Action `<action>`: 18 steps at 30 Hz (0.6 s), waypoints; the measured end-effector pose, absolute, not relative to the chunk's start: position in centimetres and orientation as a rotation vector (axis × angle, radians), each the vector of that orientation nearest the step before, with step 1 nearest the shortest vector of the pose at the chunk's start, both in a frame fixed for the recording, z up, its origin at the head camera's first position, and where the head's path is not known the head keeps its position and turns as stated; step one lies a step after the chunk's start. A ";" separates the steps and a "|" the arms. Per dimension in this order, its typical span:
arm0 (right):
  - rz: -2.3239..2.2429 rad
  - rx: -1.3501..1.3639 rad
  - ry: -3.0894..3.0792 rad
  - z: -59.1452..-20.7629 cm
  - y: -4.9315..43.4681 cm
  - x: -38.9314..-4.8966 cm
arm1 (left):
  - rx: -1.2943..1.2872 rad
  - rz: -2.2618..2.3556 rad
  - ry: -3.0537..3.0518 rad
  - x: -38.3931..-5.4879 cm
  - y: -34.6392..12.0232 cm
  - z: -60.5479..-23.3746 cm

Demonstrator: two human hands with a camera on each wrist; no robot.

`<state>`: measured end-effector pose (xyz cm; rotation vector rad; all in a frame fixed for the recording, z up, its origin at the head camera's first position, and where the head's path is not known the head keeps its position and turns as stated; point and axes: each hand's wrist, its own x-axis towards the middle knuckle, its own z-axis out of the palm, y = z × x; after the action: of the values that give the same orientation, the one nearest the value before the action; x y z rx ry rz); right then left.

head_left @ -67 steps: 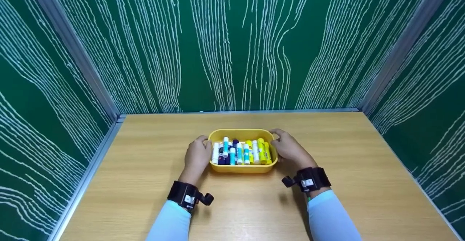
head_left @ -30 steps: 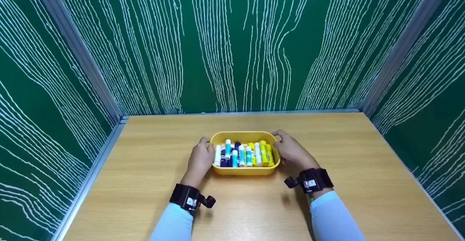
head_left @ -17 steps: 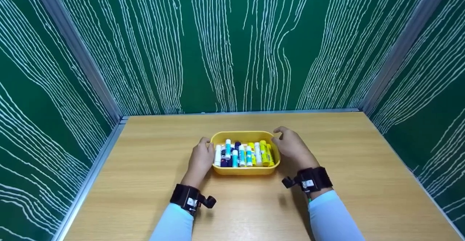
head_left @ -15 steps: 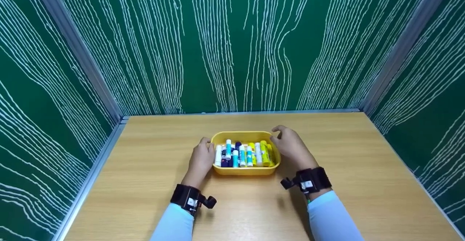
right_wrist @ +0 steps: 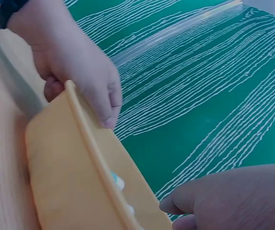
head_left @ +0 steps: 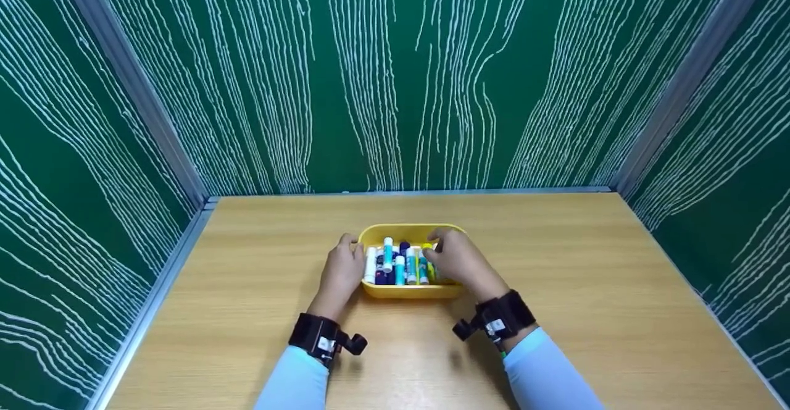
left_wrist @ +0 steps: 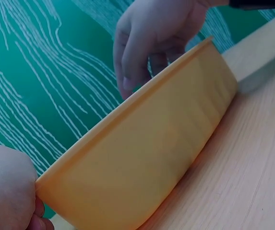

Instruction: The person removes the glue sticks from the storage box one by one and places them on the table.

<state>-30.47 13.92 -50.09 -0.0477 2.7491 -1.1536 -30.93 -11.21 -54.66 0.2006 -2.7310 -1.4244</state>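
A yellow plastic tub (head_left: 410, 292) sits on the table, filled with glue sticks (head_left: 400, 270) in white, teal, navy and yellow. My left hand (head_left: 341, 267) grips its left end; in the right wrist view that hand (right_wrist: 77, 62) has the thumb inside the rim and fingers outside. Over the tub's right half hovers my right hand (head_left: 460, 262), its fingers loosely bent downward and covering the yellow sticks there. From the left wrist view, the same right hand (left_wrist: 151, 38) appears just above the far rim with nothing seen in its grasp.
The wooden table (head_left: 259, 286) is enclosed by green panels (head_left: 419, 89) with wavy white lines. Grey metal rails (head_left: 145, 107) run along the corners and the table's edges. Black camera straps (head_left: 315, 336) sit on both wrists.
The right hand has let go of the tub's right rim and moved left over the glue sticks. Earlier the tub shifted slightly right and nearer; the left hand has kept its hold.
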 end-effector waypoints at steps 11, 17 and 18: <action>-1.050 -0.094 2.810 -51.4 13.2 -30.5 | 0.134 -1.387 -2.695 -30.9 -11.3 -54.8; -1.049 -0.043 2.777 -51.5 12.8 -30.3 | 0.175 -1.411 -2.713 -30.9 -11.1 -54.7; -1.056 -0.041 2.768 -51.5 12.8 -30.3 | 0.177 -1.409 -2.721 -30.9 -11.1 -54.7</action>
<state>-30.26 12.77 -51.52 -0.0410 2.7685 -1.0565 -30.86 -11.12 -54.66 0.1773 -2.7213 -1.4091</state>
